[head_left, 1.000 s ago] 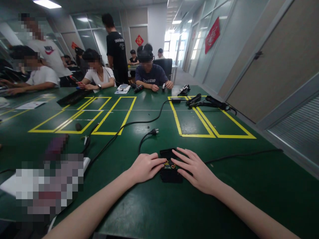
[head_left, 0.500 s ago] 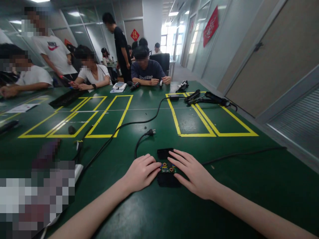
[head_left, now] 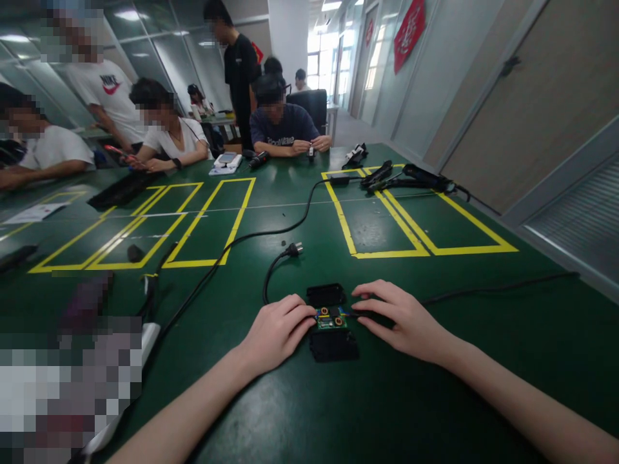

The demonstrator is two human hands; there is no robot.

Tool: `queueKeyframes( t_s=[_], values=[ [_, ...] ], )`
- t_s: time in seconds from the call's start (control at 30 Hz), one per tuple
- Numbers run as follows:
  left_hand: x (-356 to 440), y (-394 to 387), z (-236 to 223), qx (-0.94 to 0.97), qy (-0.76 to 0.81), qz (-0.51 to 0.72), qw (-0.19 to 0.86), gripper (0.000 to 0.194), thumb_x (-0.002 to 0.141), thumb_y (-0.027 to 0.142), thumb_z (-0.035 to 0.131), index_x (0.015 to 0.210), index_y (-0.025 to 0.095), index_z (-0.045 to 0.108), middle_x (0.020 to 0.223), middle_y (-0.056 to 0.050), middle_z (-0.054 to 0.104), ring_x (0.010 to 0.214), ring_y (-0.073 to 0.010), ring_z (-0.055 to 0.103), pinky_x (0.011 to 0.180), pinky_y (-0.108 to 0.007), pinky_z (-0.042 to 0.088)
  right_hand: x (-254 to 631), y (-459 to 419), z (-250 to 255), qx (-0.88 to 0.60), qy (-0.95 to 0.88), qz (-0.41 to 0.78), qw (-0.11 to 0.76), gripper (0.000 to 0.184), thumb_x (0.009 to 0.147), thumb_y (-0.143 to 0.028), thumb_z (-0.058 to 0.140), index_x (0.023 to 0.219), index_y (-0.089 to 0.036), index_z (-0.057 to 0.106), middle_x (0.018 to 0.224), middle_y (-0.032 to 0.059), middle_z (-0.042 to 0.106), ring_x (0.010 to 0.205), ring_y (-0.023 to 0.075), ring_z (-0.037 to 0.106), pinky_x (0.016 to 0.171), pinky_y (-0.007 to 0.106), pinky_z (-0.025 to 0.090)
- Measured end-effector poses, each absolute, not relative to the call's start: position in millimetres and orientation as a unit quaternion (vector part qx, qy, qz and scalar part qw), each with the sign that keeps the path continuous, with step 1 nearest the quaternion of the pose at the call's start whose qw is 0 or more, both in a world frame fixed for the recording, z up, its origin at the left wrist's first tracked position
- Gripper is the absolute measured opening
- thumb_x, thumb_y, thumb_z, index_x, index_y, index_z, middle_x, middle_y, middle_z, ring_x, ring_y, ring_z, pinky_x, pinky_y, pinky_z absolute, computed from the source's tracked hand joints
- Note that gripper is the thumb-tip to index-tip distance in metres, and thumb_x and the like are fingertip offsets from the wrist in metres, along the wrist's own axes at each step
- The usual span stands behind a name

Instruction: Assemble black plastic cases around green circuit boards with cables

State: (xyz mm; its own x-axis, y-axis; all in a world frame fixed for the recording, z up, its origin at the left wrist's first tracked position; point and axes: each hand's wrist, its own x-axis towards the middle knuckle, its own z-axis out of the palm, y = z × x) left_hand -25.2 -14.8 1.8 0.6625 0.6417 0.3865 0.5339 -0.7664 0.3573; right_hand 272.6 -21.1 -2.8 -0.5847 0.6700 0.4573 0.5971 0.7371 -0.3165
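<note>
The circuit board (head_left: 331, 319) is pinched by the left hand (head_left: 275, 330); right of it, the cable (head_left: 377, 318) is loosely straddled by the half-open right hand (head_left: 411, 322). Wires could be torn by tugging.

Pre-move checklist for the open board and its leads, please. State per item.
1. Circuit board exposed between far cover and near cover: ok.
2. Plug out of any socket: ok, loose on the table.
3. Left hand at the board's left end: ok.
4. Left grip firm: cannot tell.
5. Right hand clear of the right-side cable: not ok, the cable runs in among its fingers.
6. Wire joints sound: cannot tell, too small.
</note>
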Motion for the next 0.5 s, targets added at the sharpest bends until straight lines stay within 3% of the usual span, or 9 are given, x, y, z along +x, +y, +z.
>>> queueKeyframes(
  t_s=[0.1, 0.23, 0.5],
  values=[
    [-24.2, -15.4, 2.8, 0.898, 0.323, 0.279, 0.107, 0.023, 0.109, 0.027, 0.047, 0.111, 0.018, 0.068, 0.098, -0.006, 0.07, 0.082, -0.0159, 0.069, 0.073, -0.026, 0.057, 277.1, -20.7, -1.9, -0.36, -0.892, 0.087, 0.259, 0.018, 0.102, -0.021, 0.056, 0.108, -0.022, 0.073, 0.097, 0.0077, 0.076, 0.086, 0.0206, 0.072, 0.077, 0.034, 0.061],
    [-24.3, -18.1, 6.7, 0.88, 0.321, 0.331, 0.109, 0.019, 0.105, 0.024, 0.052, 0.107, 0.017, 0.07, 0.091, -0.006, 0.071, 0.078, -0.0155, 0.069, 0.069, -0.025, 0.056, 273.9, -28.6, 0.0, -0.348, -0.893, 0.075, 0.275, 0.024, 0.107, -0.023, 0.048, 0.114, -0.019, 0.071, 0.088, 0.0063, 0.075, 0.076, 0.0168, 0.071, 0.067, 0.026, 0.055],
    [-29.8, -28.4, 12.7, 0.912, 0.265, 0.289, 0.116, 0.018, 0.098, 0.02, 0.054, 0.095, 0.017, 0.072, 0.074, -0.002, 0.068, 0.061, -0.0112, 0.062, 0.054, -0.02, 0.046, 267.4, -41.5, 3.8, -0.313, -0.91, 0.059, 0.264, 0.029, 0.109, -0.03, 0.046, 0.106, -0.018, 0.072, 0.076, 0.0028, 0.07, 0.061, 0.0117, 0.064, 0.054, 0.024, 0.041]
  ],
)
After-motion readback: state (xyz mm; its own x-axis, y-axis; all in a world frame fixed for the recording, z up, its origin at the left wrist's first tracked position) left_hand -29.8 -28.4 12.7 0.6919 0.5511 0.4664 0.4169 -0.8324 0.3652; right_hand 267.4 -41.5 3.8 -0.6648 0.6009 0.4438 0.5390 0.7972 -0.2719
